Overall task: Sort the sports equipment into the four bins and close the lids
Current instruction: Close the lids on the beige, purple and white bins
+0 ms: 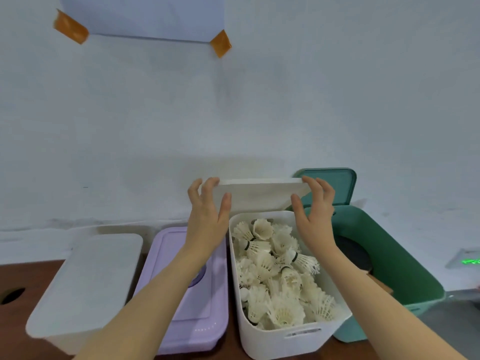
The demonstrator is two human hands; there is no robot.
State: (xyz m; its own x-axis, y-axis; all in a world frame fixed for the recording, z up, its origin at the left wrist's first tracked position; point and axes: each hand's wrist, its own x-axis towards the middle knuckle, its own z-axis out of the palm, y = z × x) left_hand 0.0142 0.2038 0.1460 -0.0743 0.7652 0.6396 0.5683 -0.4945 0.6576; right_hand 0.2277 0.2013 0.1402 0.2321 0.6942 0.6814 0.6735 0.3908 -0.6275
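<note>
Brown tabletop holds four bins; nearest, the white bin [291, 331] brims with shuttlecocks [280, 271]. Beyond, my left hand [207, 214] and right hand [315, 211] grip its white lid [257, 194] by the ends. I should lower it level, seating each corner evenly.

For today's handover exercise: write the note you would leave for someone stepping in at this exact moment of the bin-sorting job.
Left hand and right hand grip opposite ends of the white lid, held raised over the far end of the white bin.
White bin is full of shuttlecocks.
Done: grey-white bin and purple bin have lids on.
Left: lower the white lid; close the green bin, whose green lid stands behind it and which holds a dark paddle.
</note>
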